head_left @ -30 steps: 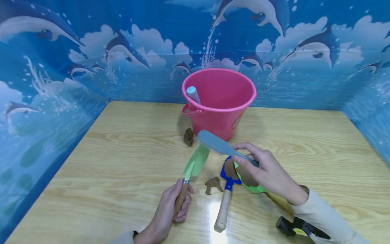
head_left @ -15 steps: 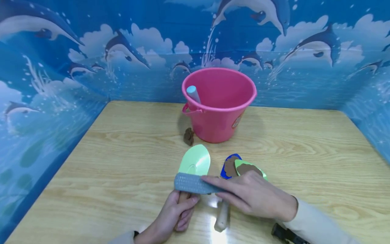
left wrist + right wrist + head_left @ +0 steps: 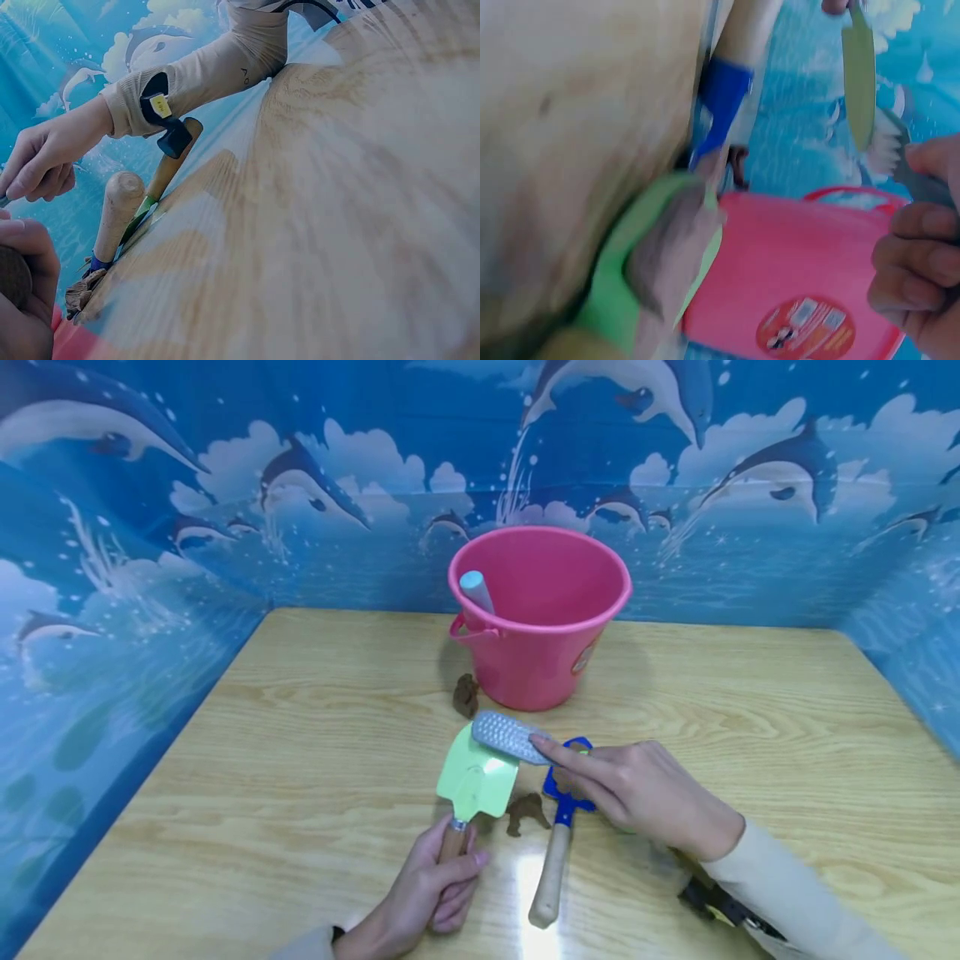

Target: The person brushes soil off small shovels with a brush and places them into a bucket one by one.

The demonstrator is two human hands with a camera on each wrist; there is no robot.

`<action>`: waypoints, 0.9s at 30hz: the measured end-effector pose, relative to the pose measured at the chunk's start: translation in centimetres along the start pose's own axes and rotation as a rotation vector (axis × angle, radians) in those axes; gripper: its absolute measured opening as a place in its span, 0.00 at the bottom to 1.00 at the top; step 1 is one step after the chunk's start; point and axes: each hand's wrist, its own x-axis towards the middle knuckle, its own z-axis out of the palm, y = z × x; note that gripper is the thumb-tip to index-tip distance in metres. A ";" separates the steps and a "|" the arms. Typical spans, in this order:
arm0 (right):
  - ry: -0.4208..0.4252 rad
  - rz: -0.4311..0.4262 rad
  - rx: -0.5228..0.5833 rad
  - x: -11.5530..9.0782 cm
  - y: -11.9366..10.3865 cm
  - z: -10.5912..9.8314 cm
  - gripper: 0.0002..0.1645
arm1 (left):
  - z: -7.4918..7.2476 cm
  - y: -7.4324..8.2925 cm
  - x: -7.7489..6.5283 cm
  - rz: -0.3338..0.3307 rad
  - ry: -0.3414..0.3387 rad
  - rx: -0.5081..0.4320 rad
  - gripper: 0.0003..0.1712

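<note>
My left hand [image 3: 427, 883] grips the wooden handle of a light green garden trowel [image 3: 474, 785], its blade raised over the table and facing up. In my right hand [image 3: 651, 793] is a grey-blue scrub brush [image 3: 504, 735], index finger laid along its back. The brush's pale bristles [image 3: 883, 150] face the tip of the trowel blade, right at its surface. Below lies a blue shovel [image 3: 564, 814] with a pale wooden handle, brown mud on its blade. Beside it, a bright green shovel [image 3: 607, 289] bearing mud is mostly hidden by my right hand in the head view.
A pink bucket [image 3: 525, 668] stands at the back middle, a light blue handle [image 3: 476, 589] poking up inside it. One brown clump [image 3: 466, 696] sits by the bucket, and a flat brown mud piece [image 3: 527, 814] lies left of the blue shovel. Dolphin-print cloth [image 3: 360, 543] surrounds the wooden table.
My right hand brought the brush down to the trowel, first near the blade's base, then up to its tip. The trowel blade turned from edge-on to face up.
</note>
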 end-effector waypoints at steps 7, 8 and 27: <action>0.008 0.203 0.060 -0.2 1.0 -0.7 0.31 | 0.0 0.0 0.1 -0.010 0.014 0.016 0.07; 0.026 0.200 0.087 -0.1 0.7 -0.7 0.32 | 0.1 0.0 0.1 -0.014 0.019 0.020 0.07; -0.021 0.056 -0.005 0.2 -1.1 -0.1 0.30 | 0.0 0.0 -0.2 -0.005 -0.005 0.049 0.06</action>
